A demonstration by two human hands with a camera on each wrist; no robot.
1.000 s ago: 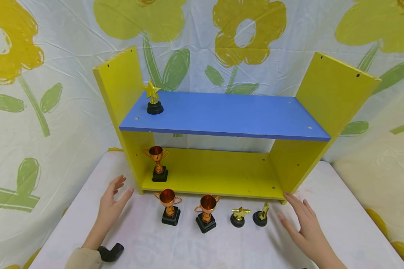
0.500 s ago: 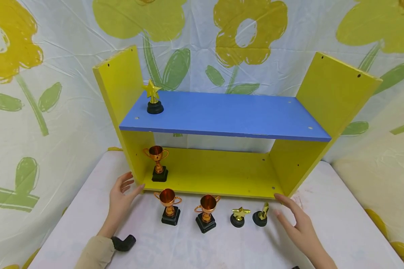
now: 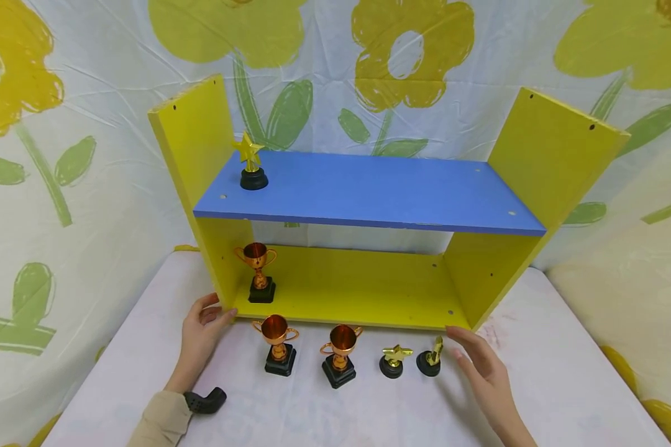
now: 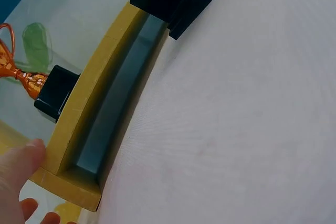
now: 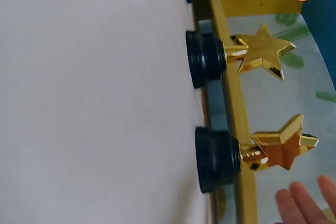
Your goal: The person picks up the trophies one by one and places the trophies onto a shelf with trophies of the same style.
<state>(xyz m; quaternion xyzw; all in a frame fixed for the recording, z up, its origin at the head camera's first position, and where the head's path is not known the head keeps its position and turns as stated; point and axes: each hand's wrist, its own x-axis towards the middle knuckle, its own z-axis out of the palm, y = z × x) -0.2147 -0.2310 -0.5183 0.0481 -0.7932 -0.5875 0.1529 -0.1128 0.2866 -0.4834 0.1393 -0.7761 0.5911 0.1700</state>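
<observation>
Head view: a yellow shelf unit (image 3: 556, 155) with a blue upper board (image 3: 380, 189) stood on a pale surface (image 3: 313, 422). A gold star trophy (image 3: 251, 162) was at the left end of the blue board, and a copper cup (image 3: 260, 279) below it on the lower shelf (image 3: 346, 288). In front, left to right, stood a second copper cup (image 3: 278, 352), a third copper cup (image 3: 340, 361), a gold star (image 3: 394, 356) and a last gold star (image 3: 435, 356). All rested on black bases (image 3: 280, 361), which presumably kept them upright. A left hand (image 3: 200, 338) met the unit's lower left corner, its grip loose; a right hand (image 3: 485, 369) held nothing, fingers parted, near the lower right corner, perhaps mirroring the left.

Left wrist view: the thumb (image 4: 29, 155) lay on the front of that corner with fingertips (image 4: 30, 205) outside the side panel (image 4: 68, 190), likely to steady it. Only this angle showed closely the recess (image 4: 121, 93) under the front edge.

Right wrist view: both front stars showed five-pointed shapes, foreshortened in the head view. Fingertips were apart from the nearer star; shelf contact was unclear.
</observation>
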